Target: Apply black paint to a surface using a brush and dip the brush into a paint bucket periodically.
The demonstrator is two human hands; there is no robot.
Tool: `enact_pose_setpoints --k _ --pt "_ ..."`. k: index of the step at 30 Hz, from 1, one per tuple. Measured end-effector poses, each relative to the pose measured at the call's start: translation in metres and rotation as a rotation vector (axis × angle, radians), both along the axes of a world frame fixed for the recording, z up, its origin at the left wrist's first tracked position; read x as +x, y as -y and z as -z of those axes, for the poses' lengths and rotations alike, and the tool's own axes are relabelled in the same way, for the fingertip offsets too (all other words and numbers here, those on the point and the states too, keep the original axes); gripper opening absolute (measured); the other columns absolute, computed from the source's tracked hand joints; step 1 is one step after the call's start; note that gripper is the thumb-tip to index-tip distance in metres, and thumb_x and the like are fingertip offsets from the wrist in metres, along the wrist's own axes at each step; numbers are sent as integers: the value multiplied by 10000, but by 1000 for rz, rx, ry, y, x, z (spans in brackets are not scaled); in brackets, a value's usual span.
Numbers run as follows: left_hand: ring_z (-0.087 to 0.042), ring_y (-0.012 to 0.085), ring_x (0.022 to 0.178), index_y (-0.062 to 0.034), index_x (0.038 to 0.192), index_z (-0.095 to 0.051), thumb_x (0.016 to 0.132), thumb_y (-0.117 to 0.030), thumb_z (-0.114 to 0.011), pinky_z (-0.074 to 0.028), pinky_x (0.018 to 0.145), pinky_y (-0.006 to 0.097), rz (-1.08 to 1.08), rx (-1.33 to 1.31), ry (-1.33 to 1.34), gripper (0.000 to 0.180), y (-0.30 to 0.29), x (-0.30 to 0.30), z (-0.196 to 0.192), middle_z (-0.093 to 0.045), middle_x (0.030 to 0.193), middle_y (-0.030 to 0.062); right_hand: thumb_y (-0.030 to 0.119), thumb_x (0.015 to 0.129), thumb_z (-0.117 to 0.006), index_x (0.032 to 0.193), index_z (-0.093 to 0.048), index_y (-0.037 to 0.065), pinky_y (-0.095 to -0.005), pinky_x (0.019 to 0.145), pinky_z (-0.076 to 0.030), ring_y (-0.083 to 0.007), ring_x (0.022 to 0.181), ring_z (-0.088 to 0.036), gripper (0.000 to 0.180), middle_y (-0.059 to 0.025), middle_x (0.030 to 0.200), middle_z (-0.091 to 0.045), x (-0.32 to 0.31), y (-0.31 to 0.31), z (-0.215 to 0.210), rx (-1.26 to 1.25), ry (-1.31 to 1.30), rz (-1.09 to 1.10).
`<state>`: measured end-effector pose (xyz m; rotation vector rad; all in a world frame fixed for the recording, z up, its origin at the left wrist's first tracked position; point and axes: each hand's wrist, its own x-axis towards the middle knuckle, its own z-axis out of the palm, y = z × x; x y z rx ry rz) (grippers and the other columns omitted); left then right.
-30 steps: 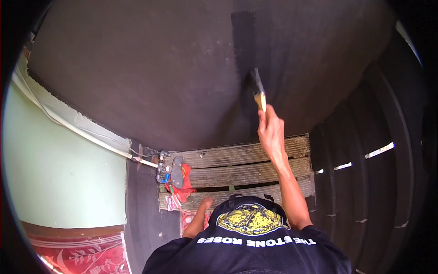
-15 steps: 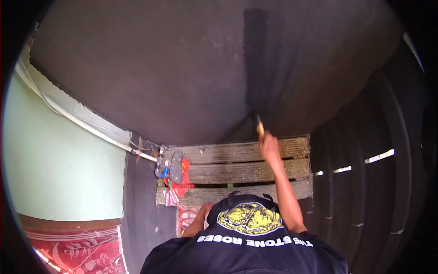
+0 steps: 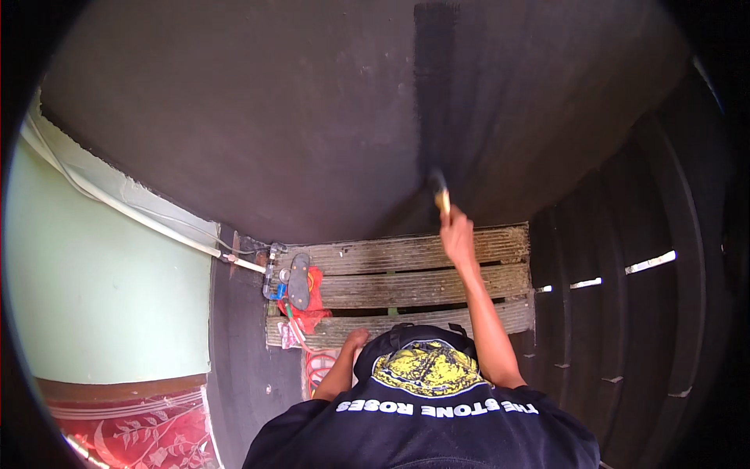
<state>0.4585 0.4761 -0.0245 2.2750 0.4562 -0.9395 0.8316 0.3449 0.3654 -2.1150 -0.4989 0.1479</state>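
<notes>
My right hand (image 3: 457, 234) is raised and closed on the yellow handle of a paintbrush (image 3: 439, 187). Its bristles press against the big dark grey wall (image 3: 273, 117). A darker, wet-looking vertical stripe (image 3: 434, 86) runs up the wall from the brush. My left hand (image 3: 356, 338) is low, resting on the near edge of a weathered wooden pallet (image 3: 406, 254); its fingers are too small to read. A black cap and black printed shirt fill the bottom of the view.
A red bag (image 3: 311, 301) and a dark sandal (image 3: 298, 280) lie at the pallet's left end by a white pipe (image 3: 156, 227) with a valve. A pale green wall (image 3: 94, 305) stands left, a black ribbed tank (image 3: 648, 328) right, and red patterned cloth (image 3: 133, 430) lower left.
My right hand has drawn the brush down the wall toward the pallet, and the dark stripe now reaches lower. My left hand has stayed by the pallet.
</notes>
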Motion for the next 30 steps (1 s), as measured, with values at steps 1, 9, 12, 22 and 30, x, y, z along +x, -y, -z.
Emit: enact_pose_setpoints --k 1,9,12,22,30 --pt "-629 395 1151 -61 1104 -739 907 -369 -515 -511 986 447 31 -1 12 428 0 13 -1 -674 1223 206 227 1002 -531 1067 -680 -20 -568 749 -489 -520 941 -629 296 -345 951 -641 13 19 61 -80 -72 -64" --pt "-656 357 1128 -164 1067 -763 858 -409 -563 -529 959 423 -181 -198 75 379 14 -48 35 -701 1170 165 232 1064 -474 1210 -656 8 -296 539 -362 -71 606 -407 323 14 653 -431 -21 8 -69 436 -258 -90" --pt "-658 357 1120 -151 1041 -765 841 -397 -577 -528 950 421 -74 -121 84 369 12 -43 32 -704 1152 172 215 1070 -481 1244 -645 4 -298 522 -367 -86 567 -425 320 17 631 -443 -8 -2 -99 494 -254 -78" --pt "-632 412 1128 -56 1074 -716 862 -352 -529 -502 964 466 -316 10 25 410 6 2 -2 -672 1162 232 220 1019 -521 1209 -691 37 -362 612 -463 -151 635 -594 313 -105 664 -596 -9 12 95 34 -299 6" --pt "-623 365 1185 -108 1099 -745 892 -332 -518 -495 1012 417 -264 -18 -75 380 7 -25 9 -674 1246 170 66 982 -620 1290 -600 6 -252 589 -576 -81 690 -630 315 -71 880 -671 -35 -6 -146 679 -94 -133"
